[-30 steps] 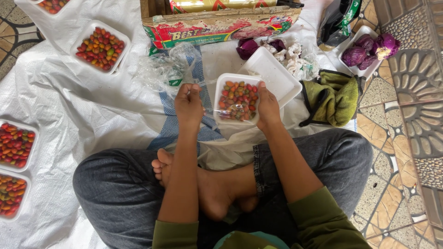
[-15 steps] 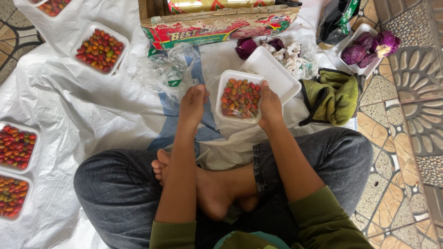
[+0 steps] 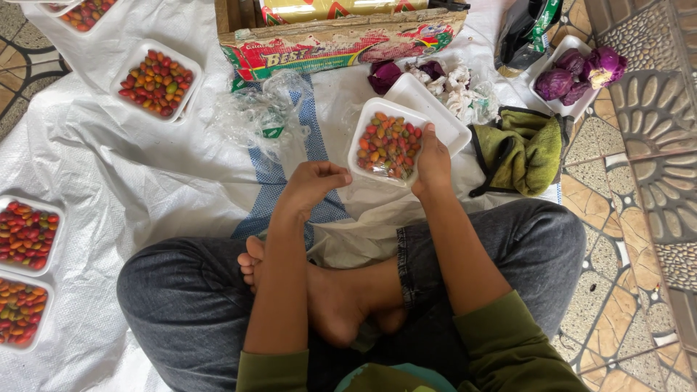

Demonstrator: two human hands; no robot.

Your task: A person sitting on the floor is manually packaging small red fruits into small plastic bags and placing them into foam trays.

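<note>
A white foam tray (image 3: 363,129) filled with small red, orange and green peppers lies in front of me, covered in clear film. My right hand (image 3: 433,161) grips its right edge, thumb on the rim. My left hand (image 3: 312,185) is just left of the tray, fingers curled inward, apart from it; I cannot tell whether it pinches a bit of film. An empty white tray (image 3: 435,116) lies under and behind the filled one.
A cling-film box (image 3: 341,43) stands at the back. Crumpled clear plastic (image 3: 261,112) lies left of centre. More pepper trays sit at upper left (image 3: 156,80) and far left (image 3: 25,232). Purple cabbages (image 3: 573,76) and a green cloth (image 3: 526,149) lie to the right.
My left hand has left the tray's left edge and drawn back toward me, curling its fingers. The right hand still holds the tray, which has turned a little.
</note>
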